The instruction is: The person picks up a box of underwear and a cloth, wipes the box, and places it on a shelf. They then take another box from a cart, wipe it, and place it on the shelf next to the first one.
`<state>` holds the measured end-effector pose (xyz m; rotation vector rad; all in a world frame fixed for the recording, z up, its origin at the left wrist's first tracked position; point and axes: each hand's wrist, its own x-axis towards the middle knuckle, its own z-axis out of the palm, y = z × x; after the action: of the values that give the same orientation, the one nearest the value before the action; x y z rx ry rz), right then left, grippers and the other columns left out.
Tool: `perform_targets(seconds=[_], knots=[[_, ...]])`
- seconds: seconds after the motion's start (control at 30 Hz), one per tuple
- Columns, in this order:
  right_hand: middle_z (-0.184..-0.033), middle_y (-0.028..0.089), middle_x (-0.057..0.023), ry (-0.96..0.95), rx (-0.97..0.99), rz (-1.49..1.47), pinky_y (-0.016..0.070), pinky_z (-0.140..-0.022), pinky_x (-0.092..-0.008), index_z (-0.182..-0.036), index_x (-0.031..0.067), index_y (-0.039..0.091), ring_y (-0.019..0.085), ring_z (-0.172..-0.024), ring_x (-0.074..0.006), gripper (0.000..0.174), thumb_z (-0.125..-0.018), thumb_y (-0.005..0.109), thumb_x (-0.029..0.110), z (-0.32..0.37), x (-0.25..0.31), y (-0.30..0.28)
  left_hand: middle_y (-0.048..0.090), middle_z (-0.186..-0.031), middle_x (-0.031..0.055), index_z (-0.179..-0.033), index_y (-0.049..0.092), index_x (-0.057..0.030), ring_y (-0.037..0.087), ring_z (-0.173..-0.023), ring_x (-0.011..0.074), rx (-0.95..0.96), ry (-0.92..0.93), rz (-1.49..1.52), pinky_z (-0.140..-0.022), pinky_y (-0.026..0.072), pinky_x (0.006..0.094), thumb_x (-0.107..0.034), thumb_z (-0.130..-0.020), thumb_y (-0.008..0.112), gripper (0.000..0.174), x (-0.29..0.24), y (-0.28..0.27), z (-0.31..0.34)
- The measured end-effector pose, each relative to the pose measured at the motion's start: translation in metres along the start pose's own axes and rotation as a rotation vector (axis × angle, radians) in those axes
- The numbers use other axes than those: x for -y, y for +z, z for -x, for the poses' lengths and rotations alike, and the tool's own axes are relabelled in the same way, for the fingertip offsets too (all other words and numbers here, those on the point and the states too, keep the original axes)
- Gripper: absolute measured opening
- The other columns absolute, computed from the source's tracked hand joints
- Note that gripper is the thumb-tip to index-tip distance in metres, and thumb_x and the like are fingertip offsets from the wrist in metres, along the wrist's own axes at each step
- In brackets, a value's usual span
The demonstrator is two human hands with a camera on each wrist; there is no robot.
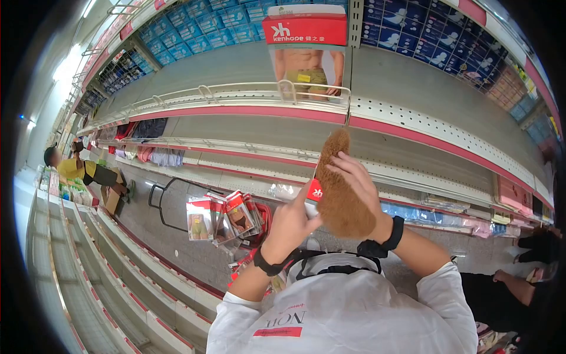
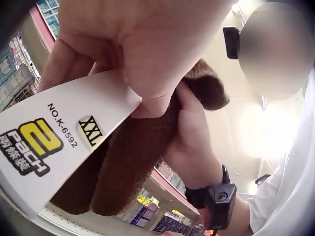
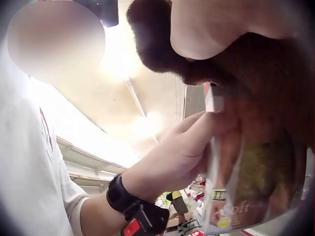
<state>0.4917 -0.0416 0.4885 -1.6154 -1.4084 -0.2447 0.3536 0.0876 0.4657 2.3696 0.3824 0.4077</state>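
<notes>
My left hand [image 1: 289, 227] pinches an underwear pack [image 1: 314, 190] by its edge; it has a red brand label. In the left wrist view the pack's white side panel [image 2: 64, 132] reads XXL and 2 pack. A fuzzy brown cloth [image 1: 343, 209], folded thick, is held in my right hand [image 1: 361, 186], with fingers over its top and thumb at its side. The cloth [image 2: 135, 164] lies against the pack and covers much of it in the head view. The pack's printed front [image 3: 256, 167] shows in the right wrist view.
Another underwear pack [image 1: 309, 56] stands upright on the shelf [image 1: 230, 74] ahead, behind a wire rail. More packs [image 1: 227, 215] are piled in a red basket [image 1: 265, 221] below. Long shelves [image 1: 106, 265] run along the left. A person in yellow [image 1: 73, 168] is at far left, another in black [image 1: 501, 295] at right.
</notes>
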Motion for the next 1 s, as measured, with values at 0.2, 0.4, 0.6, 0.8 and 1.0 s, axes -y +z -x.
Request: perform_targets(seconds=[0.2,0.4,0.6,0.8,1.0], knots=[[-0.125,0.049,-0.0160,-0.066,-0.061,0.065,0.0356,-0.100,-0.0419,-0.121,0.0023,0.052,0.042,-0.122,-0.0332,0.057,-0.069,0.070,0.015,-0.009,-0.005,0.001,0.060,-0.066,0.0189,-0.121,0.048,-0.0027,0.062,-0.059,0.0349,-0.083,0.111,0.159,-0.054,0.0493,0.0415,-0.013,-0.070,0.068,0.055,-0.001,0.008,-0.001],[-0.132,0.043,-0.0147,0.274,-0.081,-0.365,0.0305,-0.104,-0.0373,-0.131,0.0005,0.041,0.038,-0.126,-0.0285,0.064,-0.076,0.069,0.019,-0.019,-0.020,0.001,0.060,-0.069,0.0048,-0.077,0.055,-0.0022,0.055,-0.060,0.0110,-0.088,0.070,0.532,-0.058,0.0428,0.0250,-0.007,-0.079,0.060,0.007,0.004,0.002,0.009],[-0.127,0.047,-0.0093,0.449,0.066,-0.177,0.0371,-0.098,-0.0344,-0.128,0.0042,0.042,0.046,-0.115,-0.0215,0.046,-0.089,0.056,0.024,0.046,-0.050,0.029,0.061,-0.073,0.0071,-0.080,0.055,-0.0001,0.057,-0.069,0.0137,-0.358,0.082,0.819,-0.067,0.0442,0.0263,-0.006,-0.083,0.057,0.007,0.007,0.002,0.015],[-0.118,0.052,-0.0088,1.025,-0.461,-1.416,0.0438,-0.091,-0.0385,-0.119,0.0075,0.047,0.052,-0.107,-0.0215,0.034,-0.097,0.039,0.032,0.035,-0.025,0.043,0.063,-0.076,0.0082,-0.075,0.063,0.0010,0.057,-0.078,0.0175,-0.572,0.100,0.870,-0.077,0.0436,0.0334,-0.021,-0.083,0.062,0.023,0.024,0.034,0.025],[-0.101,0.061,-0.0085,1.097,-0.244,-1.714,0.0468,-0.085,-0.0360,-0.111,0.0035,0.053,0.059,-0.093,-0.0198,0.028,-0.097,0.040,0.024,0.041,0.001,0.032,0.049,-0.100,0.0186,-0.091,0.054,0.0051,0.047,-0.108,0.0263,-0.538,0.259,0.728,-0.092,0.0370,0.0402,-0.035,-0.086,0.056,0.040,0.020,0.021,0.014]])
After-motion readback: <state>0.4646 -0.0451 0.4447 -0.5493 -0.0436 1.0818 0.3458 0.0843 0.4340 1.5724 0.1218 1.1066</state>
